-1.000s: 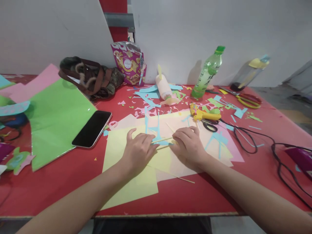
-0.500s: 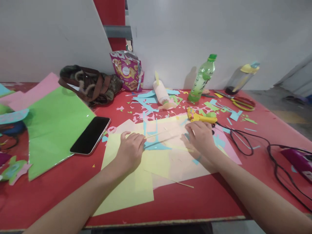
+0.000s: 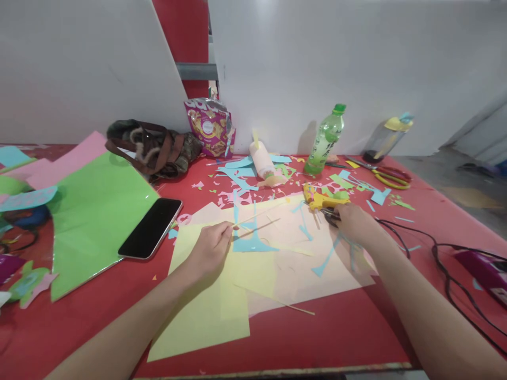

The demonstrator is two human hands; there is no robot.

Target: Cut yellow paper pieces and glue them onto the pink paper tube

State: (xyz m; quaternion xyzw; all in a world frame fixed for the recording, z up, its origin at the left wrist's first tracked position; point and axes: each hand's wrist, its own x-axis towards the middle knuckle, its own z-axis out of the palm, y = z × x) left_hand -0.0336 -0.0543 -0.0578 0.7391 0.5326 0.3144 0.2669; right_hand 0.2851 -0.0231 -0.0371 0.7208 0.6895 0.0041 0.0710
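Note:
My left hand (image 3: 212,244) pinches one end of a thin yellow paper strip (image 3: 259,215), which stretches up to the right above the sheets. Under it lies a light-blue paper cutout (image 3: 253,244). At the right, my right hand (image 3: 354,224) has curled fingers on a small dark tool (image 3: 331,215), mostly hidden, whose kind I cannot make out. Just above that tool rests a yellow glue gun (image 3: 322,199). Pale yellow paper (image 3: 198,316) and pale pink paper (image 3: 317,274) overlap beneath both hands. Another thin yellow strip (image 3: 285,304) lies near their front.
A phone (image 3: 151,228) lies on a green sheet (image 3: 91,211) at left. Behind are a camouflage bag (image 3: 158,148), snack packet (image 3: 209,126), paper-covered roll (image 3: 261,158) and green bottle (image 3: 327,140). Red-and-yellow-handled scissors (image 3: 392,177), paper scraps and black cable (image 3: 439,253) occupy the right.
My right hand has moved right, away from the strip, to the dark tool below the glue gun. The left hand still holds the strip. The view has tilted slightly.

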